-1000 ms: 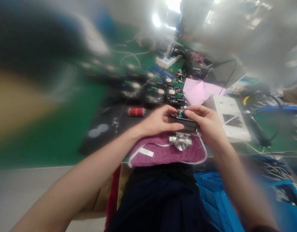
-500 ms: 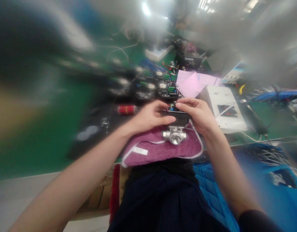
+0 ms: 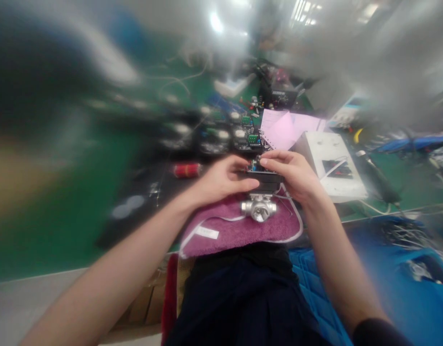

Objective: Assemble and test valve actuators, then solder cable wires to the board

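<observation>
A black actuator housing (image 3: pixel 266 181) with an exposed circuit board (image 3: pixel 255 166) on top stands on a purple towel (image 3: pixel 235 235). Beneath the housing sits a silver metal valve (image 3: pixel 259 209), its round port facing me. My left hand (image 3: pixel 226 178) holds the housing from the left, thumb along its front face and fingers bent behind the board's left edge. From the right, my right hand (image 3: pixel 293 170) reaches over the board, thumb and index finger pinched together at its top. Whatever lies between those fingertips is too small to make out.
A red screwdriver handle (image 3: pixel 187 170) lies left on the black mat. Several circuit boards (image 3: pixel 246 137) stand behind the housing, near pink paper sheets (image 3: pixel 282 129). To the right are a white box (image 3: pixel 331 163) and a dark tool with a cable (image 3: pixel 378 178). A blue crate (image 3: pixel 315 288) is below the bench edge.
The whole view has shifted slightly, with the bench appearing a little lower. Both hands keep nearly the same positions at the housing and board.
</observation>
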Demonstrator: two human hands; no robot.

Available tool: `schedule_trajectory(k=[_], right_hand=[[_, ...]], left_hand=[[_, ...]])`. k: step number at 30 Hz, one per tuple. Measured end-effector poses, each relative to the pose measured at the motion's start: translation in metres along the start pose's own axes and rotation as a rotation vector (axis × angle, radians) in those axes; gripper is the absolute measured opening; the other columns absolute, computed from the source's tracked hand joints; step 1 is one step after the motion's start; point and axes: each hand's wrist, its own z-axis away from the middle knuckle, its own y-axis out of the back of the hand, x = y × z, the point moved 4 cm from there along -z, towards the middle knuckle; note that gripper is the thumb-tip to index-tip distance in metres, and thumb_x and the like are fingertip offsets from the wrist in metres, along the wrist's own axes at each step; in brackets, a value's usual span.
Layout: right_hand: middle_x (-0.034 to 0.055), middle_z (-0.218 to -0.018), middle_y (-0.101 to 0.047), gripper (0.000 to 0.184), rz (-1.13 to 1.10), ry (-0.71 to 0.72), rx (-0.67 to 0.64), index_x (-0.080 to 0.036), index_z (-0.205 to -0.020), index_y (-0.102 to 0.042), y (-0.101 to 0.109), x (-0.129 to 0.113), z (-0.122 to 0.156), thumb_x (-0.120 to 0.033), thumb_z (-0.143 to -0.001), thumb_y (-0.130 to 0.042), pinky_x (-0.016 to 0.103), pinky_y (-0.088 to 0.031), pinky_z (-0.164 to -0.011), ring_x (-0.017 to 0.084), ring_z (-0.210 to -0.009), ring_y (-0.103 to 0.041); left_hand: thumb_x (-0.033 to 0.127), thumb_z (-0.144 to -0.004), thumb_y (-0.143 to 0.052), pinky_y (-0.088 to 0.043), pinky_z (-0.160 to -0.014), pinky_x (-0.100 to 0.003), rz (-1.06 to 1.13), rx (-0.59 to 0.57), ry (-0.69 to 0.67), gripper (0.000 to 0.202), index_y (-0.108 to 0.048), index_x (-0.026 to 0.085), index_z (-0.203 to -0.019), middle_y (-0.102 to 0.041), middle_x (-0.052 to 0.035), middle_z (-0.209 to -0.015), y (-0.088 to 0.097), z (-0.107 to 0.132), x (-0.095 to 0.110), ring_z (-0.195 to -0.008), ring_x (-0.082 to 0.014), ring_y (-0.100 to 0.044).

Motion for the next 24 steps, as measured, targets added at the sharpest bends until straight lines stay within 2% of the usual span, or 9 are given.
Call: schedule_trajectory(k=[4,8,10,12,15,24], right_hand=[[0.0031,-0.091,-0.080,0.048,-0.011,0.010,-0.001,-0.017,-0.093,-0.079,-0.005,0.002,0.002,-0.044,-0.060,-0.100,0.027,-0.054,-0.076,0.015,-0.078,-0.071],[0.0048,-0.085,-0.079,0.052,-0.021,0.037,-0.013,-0.016,-0.092,-0.080,-0.007,0.010,-0.008,-0.051,-0.059,-0.101,0.028,-0.052,-0.071,0.016,-0.073,-0.070],[0.0044,-0.085,-0.079,0.054,-0.037,0.057,-0.013,-0.017,-0.092,-0.080,-0.007,0.012,-0.011,-0.052,-0.058,-0.102,0.027,-0.051,-0.071,0.015,-0.071,-0.069],[0.0040,-0.085,-0.079,0.054,-0.055,0.067,-0.016,-0.017,-0.093,-0.081,-0.007,0.014,-0.012,-0.051,-0.058,-0.102,0.027,-0.050,-0.071,0.014,-0.070,-0.068],[0.0036,-0.085,-0.079,0.052,-0.078,0.076,-0.026,-0.017,-0.092,-0.081,-0.007,0.017,-0.013,-0.050,-0.058,-0.103,0.026,-0.048,-0.070,0.013,-0.069,-0.067],[0.0025,-0.084,-0.077,0.050,-0.087,0.114,-0.055,-0.019,-0.093,-0.083,-0.006,0.019,-0.015,-0.052,-0.060,-0.101,0.026,-0.048,-0.070,0.015,-0.074,-0.066]], left_hand=[[0.044,-0.080,-0.092,-0.062,-0.085,-0.034,0.003,-0.027,0.104,0.066,-0.059,0.019,-0.131,-0.076,-0.0107,-0.120,0.001,0.005,0.001,-0.099,-0.0239,-0.077],[0.047,-0.082,-0.088,-0.062,-0.097,-0.038,-0.003,-0.034,0.105,0.055,-0.064,0.025,-0.126,-0.075,-0.0079,-0.132,0.007,-0.002,-0.009,-0.115,-0.0289,-0.076],[0.050,-0.076,-0.092,-0.063,-0.095,-0.040,-0.017,-0.032,0.106,0.057,-0.068,0.026,-0.122,-0.078,-0.0057,-0.122,0.008,-0.007,-0.015,-0.112,-0.0316,-0.077],[0.054,-0.070,-0.093,-0.064,-0.091,-0.043,-0.021,0.017,0.099,0.060,-0.069,0.026,-0.118,-0.079,-0.0055,-0.113,0.007,-0.009,-0.017,-0.105,-0.0333,-0.078],[0.059,-0.068,-0.093,-0.064,-0.088,-0.045,-0.005,0.099,0.070,0.063,-0.069,0.024,-0.115,-0.079,-0.0077,-0.111,0.005,-0.008,-0.016,-0.098,-0.0336,-0.079],[0.057,-0.067,-0.094,-0.065,-0.090,-0.046,-0.015,0.008,0.090,0.065,-0.068,0.025,-0.116,-0.079,-0.0092,-0.111,0.009,-0.011,-0.011,-0.101,-0.0360,-0.079]])
